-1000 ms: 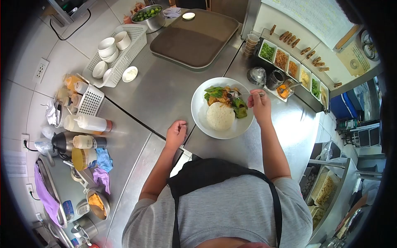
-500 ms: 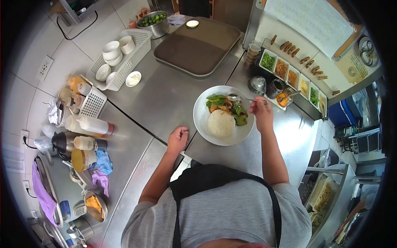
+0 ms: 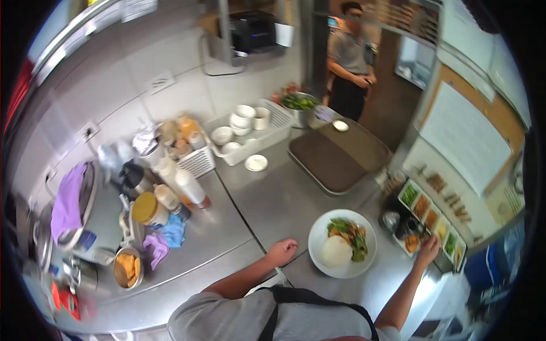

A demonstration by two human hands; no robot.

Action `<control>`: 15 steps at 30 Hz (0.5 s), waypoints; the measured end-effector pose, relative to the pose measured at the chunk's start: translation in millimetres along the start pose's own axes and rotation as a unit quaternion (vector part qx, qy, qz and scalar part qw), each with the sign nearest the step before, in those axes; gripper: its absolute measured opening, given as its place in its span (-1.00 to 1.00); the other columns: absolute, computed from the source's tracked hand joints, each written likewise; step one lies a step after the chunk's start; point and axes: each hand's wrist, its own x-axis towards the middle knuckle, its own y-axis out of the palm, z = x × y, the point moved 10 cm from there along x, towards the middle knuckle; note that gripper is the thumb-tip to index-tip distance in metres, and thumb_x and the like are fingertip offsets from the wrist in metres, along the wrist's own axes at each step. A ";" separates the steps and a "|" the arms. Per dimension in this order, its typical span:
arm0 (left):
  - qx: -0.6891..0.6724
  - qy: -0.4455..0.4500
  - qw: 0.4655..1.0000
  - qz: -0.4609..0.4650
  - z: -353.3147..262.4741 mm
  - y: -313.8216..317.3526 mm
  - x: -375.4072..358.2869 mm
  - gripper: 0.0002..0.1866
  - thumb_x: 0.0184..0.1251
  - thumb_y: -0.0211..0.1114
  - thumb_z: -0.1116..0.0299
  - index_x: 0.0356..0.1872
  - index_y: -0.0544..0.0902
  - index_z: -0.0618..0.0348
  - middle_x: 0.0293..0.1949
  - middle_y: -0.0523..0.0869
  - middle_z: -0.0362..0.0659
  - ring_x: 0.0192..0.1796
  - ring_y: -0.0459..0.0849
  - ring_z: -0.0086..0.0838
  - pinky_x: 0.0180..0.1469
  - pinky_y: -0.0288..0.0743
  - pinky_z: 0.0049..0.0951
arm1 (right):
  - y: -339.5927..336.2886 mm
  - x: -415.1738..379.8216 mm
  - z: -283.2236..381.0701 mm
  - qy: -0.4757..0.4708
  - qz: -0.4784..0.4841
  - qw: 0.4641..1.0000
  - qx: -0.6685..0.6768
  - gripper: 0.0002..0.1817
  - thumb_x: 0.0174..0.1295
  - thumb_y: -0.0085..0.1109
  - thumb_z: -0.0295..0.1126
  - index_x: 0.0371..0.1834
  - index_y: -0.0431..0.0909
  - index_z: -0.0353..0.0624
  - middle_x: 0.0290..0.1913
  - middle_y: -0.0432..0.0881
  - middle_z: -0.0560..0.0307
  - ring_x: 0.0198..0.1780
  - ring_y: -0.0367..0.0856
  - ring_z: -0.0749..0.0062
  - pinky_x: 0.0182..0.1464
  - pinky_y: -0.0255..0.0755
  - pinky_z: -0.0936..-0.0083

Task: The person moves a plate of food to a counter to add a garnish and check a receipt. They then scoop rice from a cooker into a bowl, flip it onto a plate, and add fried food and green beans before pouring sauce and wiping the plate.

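Note:
A white plate (image 3: 314,254) holds a mound of rice (image 3: 336,252), green leaves and browned pieces in sauce. My left hand (image 3: 282,252) is curled closed on the steel counter, left of the plate, with nothing visible in it. To the plate's right, my right hand (image 3: 429,248) pinches a thin metal spoon, mostly hidden and blurred, beside a small container of orange food (image 3: 412,244). Next to this container are a dark jar (image 3: 406,228) and a clear-covered container (image 3: 390,220). A row of white topping trays (image 3: 431,219) lies just beyond.
A brown tray (image 3: 335,162) with a small white dish (image 3: 340,125) lies ahead. White bowls (image 3: 242,119) fill a basket, near squeeze bottles (image 3: 190,186) and a bowl of fried pieces (image 3: 127,269) at left. A person (image 3: 350,62) stands beyond the counter.
The view has tilted up and turned left, bringing the person into sight. My right hand has left the plate with the spoon and moved right to the orange container. My left hand stays closed.

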 end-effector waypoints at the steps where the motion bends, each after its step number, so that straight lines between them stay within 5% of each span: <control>1: -0.008 -0.002 1.000 0.003 -0.4 -1.0 0.4 -0.83 0.16 0.05 0.38 -0.25 0.49 0.19 -0.54 0.55 -0.24 -0.55 0.51 -0.62 -0.47 0.40 -0.57 | 7.6 4.5 -13.2 0.006 0.033 0.999 -0.008 -0.76 0.22 -0.08 -0.27 -0.30 0.45 -0.24 -0.61 0.40 0.24 -0.62 0.32 0.62 -0.58 0.24 0.69; 4: -0.029 0.004 0.999 0.019 -3.4 1.0 -0.8 -0.82 0.16 0.05 0.40 -0.23 0.46 0.22 -0.52 0.53 -0.26 -0.55 0.49 -0.63 -0.49 0.38 -0.57 | 30.9 7.9 -31.9 0.004 0.049 0.995 -0.086 -0.77 0.22 -0.09 -0.31 -0.30 0.43 -0.27 -0.62 0.39 0.23 -0.63 0.32 0.61 -0.60 0.22 0.65; 7: -0.032 -0.051 0.997 0.042 3.3 3.5 -1.3 -0.80 0.11 0.07 0.35 -0.27 0.50 0.20 -0.44 0.59 -0.10 -0.38 0.58 -0.39 -0.31 0.43 -0.46 | 55.3 8.1 -36.7 -0.003 0.093 0.985 -0.147 -0.79 0.21 -0.10 -0.34 -0.31 0.43 -0.27 -0.63 0.39 0.21 -0.63 0.32 0.60 -0.61 0.23 0.61; 12: -0.006 -0.024 0.999 0.028 -5.1 -1.0 -1.9 -0.80 0.11 0.06 0.35 -0.27 0.50 0.21 -0.44 0.59 -0.09 -0.39 0.58 -0.38 -0.31 0.44 -0.45 | 65.3 -7.9 -85.4 0.193 0.080 0.976 0.057 -0.70 0.18 -0.08 -0.35 -0.03 0.30 -0.17 -0.55 0.37 0.26 -0.69 0.22 0.68 -0.72 0.10 0.74; 15: -0.010 -0.011 1.000 0.023 -4.1 0.5 -1.9 -0.80 0.12 0.06 0.35 -0.27 0.50 0.21 -0.43 0.59 -0.09 -0.38 0.58 -0.37 -0.30 0.44 -0.44 | 53.6 -32.9 -39.4 0.132 0.032 0.990 0.038 -0.65 0.18 -0.06 -0.33 0.02 0.26 -0.17 -0.51 0.36 0.24 -0.68 0.22 0.69 -0.71 0.09 0.74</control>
